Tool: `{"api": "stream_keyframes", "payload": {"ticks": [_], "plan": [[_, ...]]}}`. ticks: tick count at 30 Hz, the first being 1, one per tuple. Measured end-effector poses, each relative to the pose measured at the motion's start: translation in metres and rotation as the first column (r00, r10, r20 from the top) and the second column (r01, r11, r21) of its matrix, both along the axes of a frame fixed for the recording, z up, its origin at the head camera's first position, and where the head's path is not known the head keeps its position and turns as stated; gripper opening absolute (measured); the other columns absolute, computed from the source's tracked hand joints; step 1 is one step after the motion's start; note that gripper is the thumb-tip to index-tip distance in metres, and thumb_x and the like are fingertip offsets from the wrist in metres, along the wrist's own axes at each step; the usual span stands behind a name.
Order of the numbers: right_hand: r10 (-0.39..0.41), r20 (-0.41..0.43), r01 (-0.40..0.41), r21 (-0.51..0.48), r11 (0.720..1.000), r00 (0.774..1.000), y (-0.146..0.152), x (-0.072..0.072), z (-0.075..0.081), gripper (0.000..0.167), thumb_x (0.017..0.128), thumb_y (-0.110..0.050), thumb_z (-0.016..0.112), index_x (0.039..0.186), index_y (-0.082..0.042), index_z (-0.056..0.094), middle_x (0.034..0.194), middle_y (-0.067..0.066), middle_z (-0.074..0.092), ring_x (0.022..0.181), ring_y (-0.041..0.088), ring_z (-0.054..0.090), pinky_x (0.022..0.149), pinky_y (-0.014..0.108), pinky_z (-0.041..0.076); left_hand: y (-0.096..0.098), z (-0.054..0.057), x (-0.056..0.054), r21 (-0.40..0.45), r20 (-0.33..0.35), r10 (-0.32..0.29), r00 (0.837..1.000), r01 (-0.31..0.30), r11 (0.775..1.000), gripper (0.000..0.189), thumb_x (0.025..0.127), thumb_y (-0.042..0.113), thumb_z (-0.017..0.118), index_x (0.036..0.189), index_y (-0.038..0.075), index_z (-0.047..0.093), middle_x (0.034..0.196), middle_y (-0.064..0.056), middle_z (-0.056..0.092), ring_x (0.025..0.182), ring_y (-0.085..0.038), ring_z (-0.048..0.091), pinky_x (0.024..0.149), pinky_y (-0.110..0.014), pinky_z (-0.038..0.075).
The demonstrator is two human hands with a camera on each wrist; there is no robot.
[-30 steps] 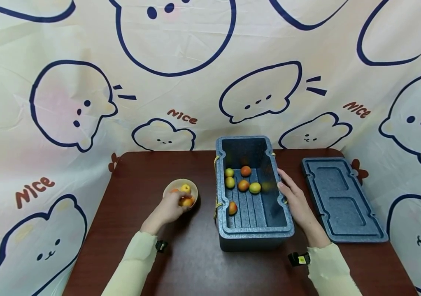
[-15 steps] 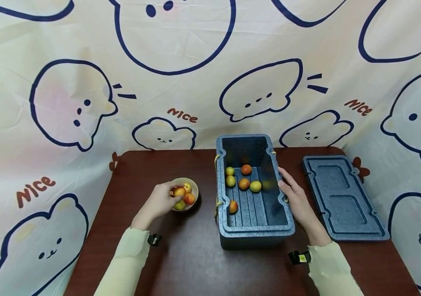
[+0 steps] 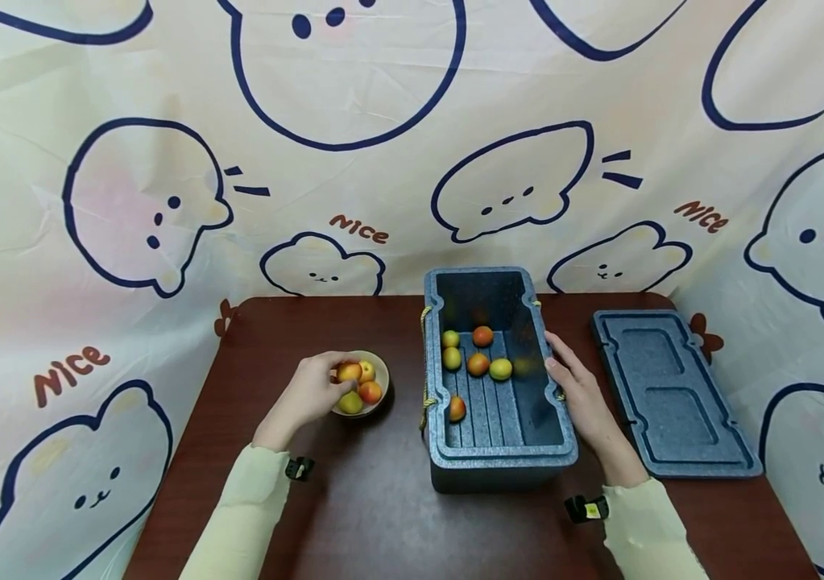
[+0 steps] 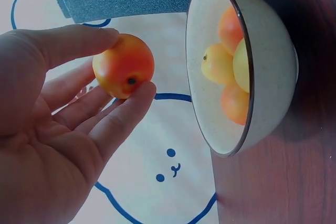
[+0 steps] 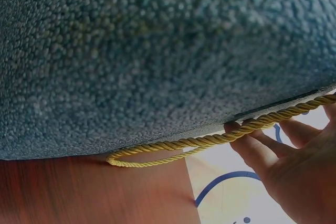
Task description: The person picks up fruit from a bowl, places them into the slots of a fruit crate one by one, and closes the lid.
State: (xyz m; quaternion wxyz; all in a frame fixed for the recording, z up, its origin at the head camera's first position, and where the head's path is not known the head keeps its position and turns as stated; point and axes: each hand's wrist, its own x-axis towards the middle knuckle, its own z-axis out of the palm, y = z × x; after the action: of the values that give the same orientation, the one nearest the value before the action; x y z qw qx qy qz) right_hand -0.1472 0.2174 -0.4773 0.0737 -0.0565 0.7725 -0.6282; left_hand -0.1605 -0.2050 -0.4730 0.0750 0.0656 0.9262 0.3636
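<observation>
Thumb and fingertips of my left hand [image 3: 308, 391] pinch a small red-yellow apple [image 4: 125, 64], held at the left side of a cream bowl [image 4: 275, 66]. Inside that bowl sit several more small apples [image 3: 370, 392], red-orange and yellow. My right hand [image 3: 584, 403] rests against the right outer side of a blue-grey foam box [image 3: 506, 457]. In the right wrist view its fingers touch the box wall beside a twisted yellow cord [image 5: 210, 140]. Several small red and yellow-green fruits [image 3: 478, 364] lie on the box's ribbed floor.
To the right of the box, its matching blue-grey lid [image 3: 672, 391] lies on the dark brown table [image 3: 375, 499]. A cartoon-print sheet [image 3: 354, 185] hangs behind and at the sides of the table.
My left hand has drawn back to the left from over the bowl, lifting the small apple in its fingers. The right hand stays on the box.
</observation>
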Motion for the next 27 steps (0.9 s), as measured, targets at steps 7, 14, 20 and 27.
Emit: {"api": "stream_keyframes", "payload": {"ticks": [7,14,20,27], "plan": [[-0.003,0.004,0.003,0.011,1.0,1.0,0.0012,-0.0003,-0.002,0.059,0.109,-0.042,0.04,0.162,-0.021,0.025,0.167,0.006,0.02,0.149,0.029,0.021,0.117,0.063,0.019,0.0,0.0039,0.0,0.006,-0.021,0.001,1.0,-0.001,1.0,0.035,0.09,0.007,0.075,0.125,0.004,0.069,0.126,-0.014,0.066,0.105,-0.027,0.064,0.088,-0.043,0.058],[-0.001,0.0,0.001,0.007,1.0,1.0,0.001,-0.001,-0.003,0.059,0.109,-0.042,0.04,0.162,-0.021,0.025,0.167,0.007,0.02,0.149,0.03,0.02,0.118,0.063,0.018,0.004,0.0021,0.0008,-0.029,-0.078,-0.026,0.997,0.023,0.999,0.035,0.088,0.006,0.076,0.123,0.003,0.07,0.122,-0.013,0.068,0.102,-0.026,0.064,0.088,-0.044,0.058],[0.002,0.0,-0.002,-0.002,1.0,1.0,0.0,-0.0013,-0.0039,0.059,0.109,-0.043,0.04,0.162,-0.021,0.026,0.166,0.007,0.021,0.148,0.03,0.022,0.117,0.063,0.019,0.0051,0.0009,0.0006,-0.032,-0.116,-0.038,0.993,0.035,0.999,0.033,0.088,0.006,0.076,0.12,0.003,0.071,0.119,-0.013,0.069,0.101,-0.026,0.064,0.088,-0.045,0.058],[-0.01,0.009,0.01,0.009,1.0,1.0,-0.0003,0.0007,0.0006,0.058,0.109,-0.038,0.043,0.161,-0.018,0.028,0.165,0.01,0.024,0.147,0.03,0.025,0.116,0.062,0.022,0.0087,-0.0011,0.0021,-0.01,-0.102,-0.041,0.994,0.04,0.999,0.035,0.088,0.006,0.077,0.122,0.003,0.07,0.12,-0.013,0.069,0.101,-0.027,0.064,0.088,-0.045,0.058]]}}
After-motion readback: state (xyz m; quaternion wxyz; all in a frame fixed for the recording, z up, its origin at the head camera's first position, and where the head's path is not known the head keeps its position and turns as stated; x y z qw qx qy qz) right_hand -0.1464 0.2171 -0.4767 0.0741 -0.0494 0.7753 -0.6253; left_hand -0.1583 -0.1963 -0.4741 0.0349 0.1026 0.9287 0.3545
